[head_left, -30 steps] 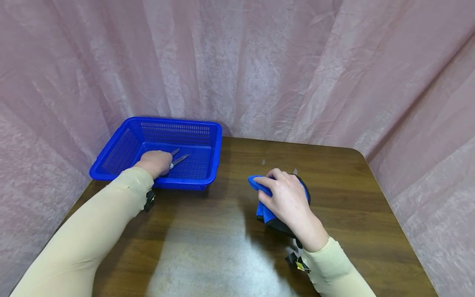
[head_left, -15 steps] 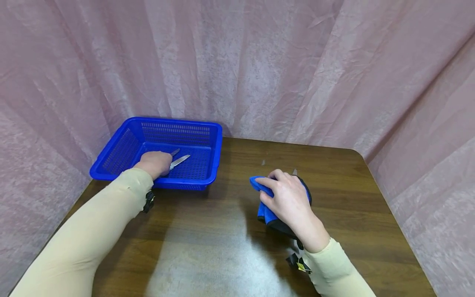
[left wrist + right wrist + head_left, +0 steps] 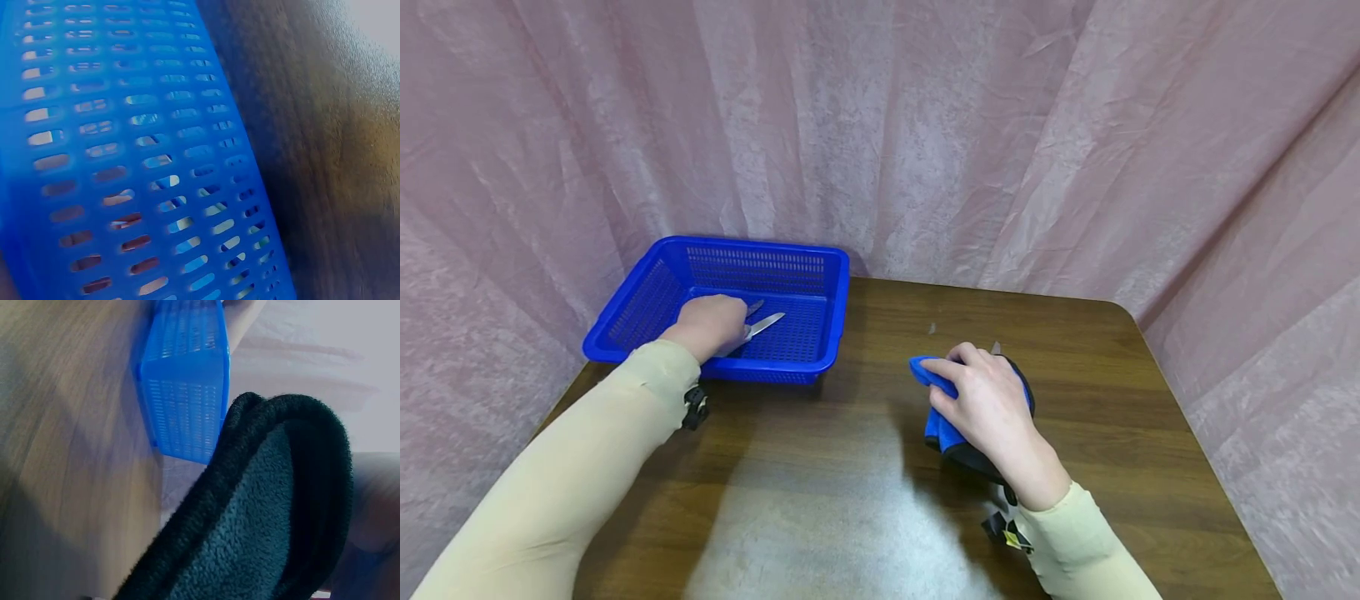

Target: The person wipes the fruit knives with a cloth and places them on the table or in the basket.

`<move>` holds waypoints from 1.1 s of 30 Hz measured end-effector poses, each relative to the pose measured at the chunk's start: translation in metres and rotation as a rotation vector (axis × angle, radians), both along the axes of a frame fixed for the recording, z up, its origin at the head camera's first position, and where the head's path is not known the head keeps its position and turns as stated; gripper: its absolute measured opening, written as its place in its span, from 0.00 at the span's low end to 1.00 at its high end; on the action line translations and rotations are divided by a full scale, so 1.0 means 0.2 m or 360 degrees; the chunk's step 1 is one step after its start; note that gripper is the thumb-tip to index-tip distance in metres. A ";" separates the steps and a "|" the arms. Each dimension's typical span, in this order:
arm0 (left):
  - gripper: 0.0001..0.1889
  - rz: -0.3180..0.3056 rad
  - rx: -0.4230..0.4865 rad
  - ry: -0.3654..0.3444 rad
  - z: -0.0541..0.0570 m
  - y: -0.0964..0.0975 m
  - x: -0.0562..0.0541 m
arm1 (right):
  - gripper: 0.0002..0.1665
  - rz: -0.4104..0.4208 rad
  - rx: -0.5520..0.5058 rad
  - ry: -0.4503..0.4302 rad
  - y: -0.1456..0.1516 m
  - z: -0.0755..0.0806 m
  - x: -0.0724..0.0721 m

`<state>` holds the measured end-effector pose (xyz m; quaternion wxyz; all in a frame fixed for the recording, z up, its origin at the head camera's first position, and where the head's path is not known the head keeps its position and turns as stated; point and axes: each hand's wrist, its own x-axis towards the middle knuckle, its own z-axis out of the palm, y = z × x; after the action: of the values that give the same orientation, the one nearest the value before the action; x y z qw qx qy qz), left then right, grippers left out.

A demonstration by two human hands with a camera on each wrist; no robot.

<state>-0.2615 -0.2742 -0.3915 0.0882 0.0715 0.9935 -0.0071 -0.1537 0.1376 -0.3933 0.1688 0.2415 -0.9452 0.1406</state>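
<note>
My left hand reaches down inside a blue plastic basket, its fingers hidden behind the back of the hand. Two knife blades lie beyond it on the basket floor; the nearer knife shows a pale handle end beside the hand, the farther blade is partly covered. Whether the fingers hold a knife I cannot tell. Over the table's right half, my right hand grips a bunched blue cloth with black edging. A pointed metal tip sticks out past the cloth, the rest of it covered.
The brown wooden table has a rounded far-right corner. Pink curtains hang behind it and at both sides. In the left wrist view the basket's slotted wall fills most of the picture.
My left hand has risen slightly and drawn up and left, showing more of the nearer knife's handle end. My right hand and the cloth have shifted slightly to the right.
</note>
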 end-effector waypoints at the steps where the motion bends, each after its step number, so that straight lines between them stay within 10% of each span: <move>1: 0.14 -0.0006 0.0013 0.0031 0.00 0.00 0.00 | 0.21 -0.0003 0.0001 -0.0002 0.00 0.00 0.00; 16: 0.17 -0.0196 0.0158 0.0591 0.00 0.10 0.08 | 0.21 -0.0048 0.0002 -0.0022 0.04 0.01 -0.01; 33: 0.27 -0.0423 0.0251 0.0922 0.04 0.29 0.18 | 0.21 -0.0135 -0.0006 -0.0054 0.13 0.03 -0.02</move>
<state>-0.2256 -0.2167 -0.3835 -0.2056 0.2021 0.9568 0.0383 -0.1572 0.1639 -0.3881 0.1591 0.1983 -0.9571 0.1392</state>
